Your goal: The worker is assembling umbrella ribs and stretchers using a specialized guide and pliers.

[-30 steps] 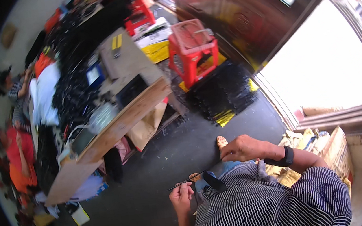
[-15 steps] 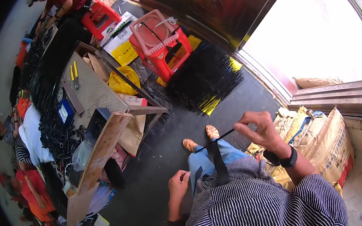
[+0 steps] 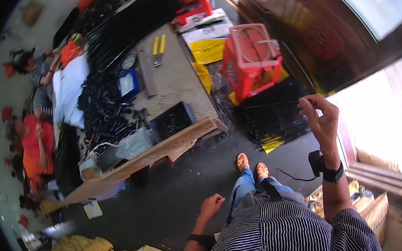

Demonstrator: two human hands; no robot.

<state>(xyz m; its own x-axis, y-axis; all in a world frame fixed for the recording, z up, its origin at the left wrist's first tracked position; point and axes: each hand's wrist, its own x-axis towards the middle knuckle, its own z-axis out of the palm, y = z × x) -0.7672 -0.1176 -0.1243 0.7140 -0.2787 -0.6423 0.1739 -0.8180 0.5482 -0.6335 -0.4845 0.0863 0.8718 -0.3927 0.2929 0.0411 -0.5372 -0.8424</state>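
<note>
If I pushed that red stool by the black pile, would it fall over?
The red stool might slide before it tips, since it stands upright with legs at its corners. It looks like plastic with open gaps between the legs, so it's probably stiff but light. It could snag, because the black pile lies close beside it.

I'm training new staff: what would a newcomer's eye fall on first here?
Probably the bright red stool, right of the worktable, with a dark pile showing yellow ends in front of it. Next, perhaps, the yellow-handled tool lying on the worktable, and the person's raised right hand toward the right of the view.
</note>
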